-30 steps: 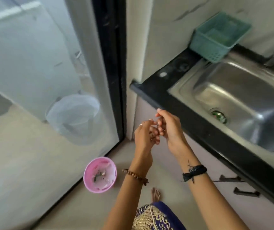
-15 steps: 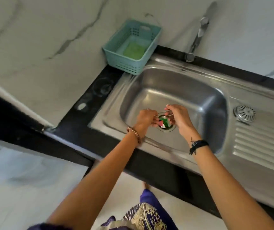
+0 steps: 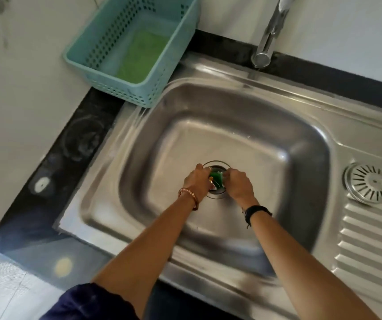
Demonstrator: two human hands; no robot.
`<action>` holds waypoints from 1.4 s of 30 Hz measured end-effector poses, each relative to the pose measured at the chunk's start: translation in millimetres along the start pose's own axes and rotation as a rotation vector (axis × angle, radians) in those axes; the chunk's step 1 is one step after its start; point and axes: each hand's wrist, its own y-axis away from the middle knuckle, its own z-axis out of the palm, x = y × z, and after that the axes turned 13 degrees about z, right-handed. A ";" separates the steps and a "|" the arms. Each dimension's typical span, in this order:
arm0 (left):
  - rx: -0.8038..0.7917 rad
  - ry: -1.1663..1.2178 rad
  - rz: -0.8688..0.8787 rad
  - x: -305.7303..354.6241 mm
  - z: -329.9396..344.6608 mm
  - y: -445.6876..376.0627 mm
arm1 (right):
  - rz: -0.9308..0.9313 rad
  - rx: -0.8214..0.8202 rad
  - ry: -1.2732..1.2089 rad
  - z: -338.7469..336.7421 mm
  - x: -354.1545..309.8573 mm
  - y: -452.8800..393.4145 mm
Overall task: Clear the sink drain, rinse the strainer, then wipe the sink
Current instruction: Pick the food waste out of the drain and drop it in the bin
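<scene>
A steel sink fills the middle of the head view. Its round drain sits at the basin's near side, with green and pink scraps in its opening. My left hand is at the drain's left rim and my right hand at its right rim. The fingertips of both reach into the drain and touch the scraps; the grip itself is hidden. The round metal strainer lies apart on the ribbed drainboard to the right.
A teal plastic basket holding a green scrub pad stands on the black counter at the sink's back left corner. The tap hangs over the back rim. A white wall rises on the left.
The view swung from the floor and a pink bowl up to the sink. Both hands moved from in front of the counter into the basin and down onto the drain.
</scene>
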 end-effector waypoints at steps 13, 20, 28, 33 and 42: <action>0.030 -0.178 -0.009 -17.6 14.8 -13.1 | -0.246 0.086 0.431 25.4 0.7 -30.8; 0.142 0.190 -0.199 -20.1 6.8 2.8 | -0.047 0.078 -0.065 7.4 5.1 -17.5; 0.343 0.526 -0.158 3.2 -32.9 42.3 | 0.045 -0.034 -0.689 -29.4 -18.0 45.7; 0.631 0.902 -0.090 16.2 -71.2 118.9 | -0.108 -0.059 -0.913 -49.0 -58.2 119.2; 1.023 0.924 -0.129 -52.6 -60.9 354.9 | -0.441 -0.436 -0.745 41.9 -122.9 303.5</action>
